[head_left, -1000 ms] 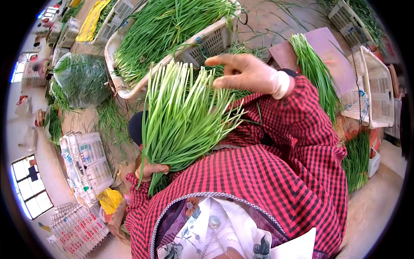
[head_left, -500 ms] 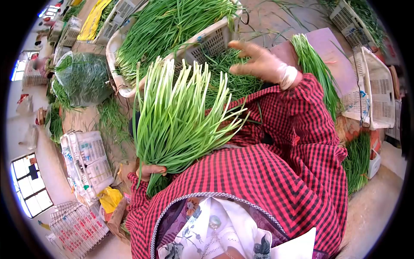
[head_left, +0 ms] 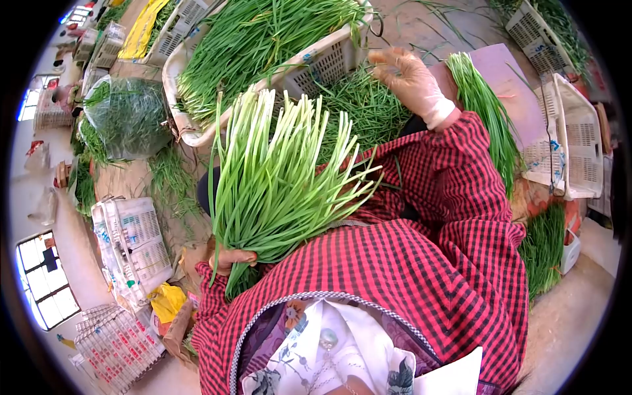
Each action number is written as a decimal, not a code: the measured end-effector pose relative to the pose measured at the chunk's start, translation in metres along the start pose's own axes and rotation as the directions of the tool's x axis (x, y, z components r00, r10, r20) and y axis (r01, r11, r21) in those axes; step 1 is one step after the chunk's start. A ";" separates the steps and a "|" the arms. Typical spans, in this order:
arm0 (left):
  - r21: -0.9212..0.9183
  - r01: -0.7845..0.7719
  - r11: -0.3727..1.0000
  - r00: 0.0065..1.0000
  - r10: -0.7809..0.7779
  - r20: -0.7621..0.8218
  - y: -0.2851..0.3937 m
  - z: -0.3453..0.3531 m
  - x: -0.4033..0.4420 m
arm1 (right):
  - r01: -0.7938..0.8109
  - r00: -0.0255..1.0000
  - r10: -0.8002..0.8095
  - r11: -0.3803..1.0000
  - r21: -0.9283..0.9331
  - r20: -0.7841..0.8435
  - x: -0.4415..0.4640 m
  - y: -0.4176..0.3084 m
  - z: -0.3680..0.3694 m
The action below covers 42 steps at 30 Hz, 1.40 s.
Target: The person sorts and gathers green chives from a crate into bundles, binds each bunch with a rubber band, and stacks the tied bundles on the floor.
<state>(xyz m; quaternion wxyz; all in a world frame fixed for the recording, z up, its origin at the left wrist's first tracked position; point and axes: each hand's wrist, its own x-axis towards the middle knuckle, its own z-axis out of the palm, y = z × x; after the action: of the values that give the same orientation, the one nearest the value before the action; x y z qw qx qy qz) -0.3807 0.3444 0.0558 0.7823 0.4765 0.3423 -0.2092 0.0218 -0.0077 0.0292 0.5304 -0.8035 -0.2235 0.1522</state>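
Note:
My left hand (head_left: 234, 259) is closed round the leafy end of a thick bunch of garlic chives (head_left: 280, 178). The pale cut stems fan out upward, away from my body. My gloved right hand (head_left: 411, 85) is raised to the right of the bunch, apart from it, with its fingers loosely bent and nothing visible in them. Below that hand lies a heap of loose green leaves (head_left: 362, 112). A white plastic crate (head_left: 316, 69) full of chives stands just beyond the bunch.
At the right, another bunch of chives (head_left: 484, 108) lies on a pinkish board (head_left: 517, 99). White crates (head_left: 582, 135) stand beyond it, with more chives (head_left: 543, 247) below. On the left are a plastic bag of greens (head_left: 128, 118), stacked crates (head_left: 135, 243) and a yellow bag (head_left: 168, 303).
My right hand has moved slightly right and up, and its spread fingers have bent inward. The bunch in my left hand has shifted a little to the right.

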 end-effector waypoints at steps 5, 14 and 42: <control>0.048 0.006 0.999 0.998 -0.009 0.057 0.014 0.016 0.004 | 0.423 0.855 -0.391 0.906 -0.023 0.340 -0.020 -0.082 0.013; 0.104 0.081 0.991 0.994 -0.088 0.063 0.007 0.007 0.004 | 0.507 0.782 -0.496 0.858 0.077 0.377 -0.014 -0.080 0.048; -0.353 -0.049 0.934 0.907 0.189 0.375 0.029 0.034 0.016 | 0.344 0.932 -0.344 0.939 -0.022 -0.116 -0.028 -0.039 0.042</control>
<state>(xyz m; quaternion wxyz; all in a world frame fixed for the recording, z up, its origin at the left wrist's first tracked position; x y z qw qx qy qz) -0.3394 0.3279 0.0722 0.9169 0.3031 0.1740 -0.1927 -0.0301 0.0234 0.0490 0.5606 -0.7599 -0.3290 0.0091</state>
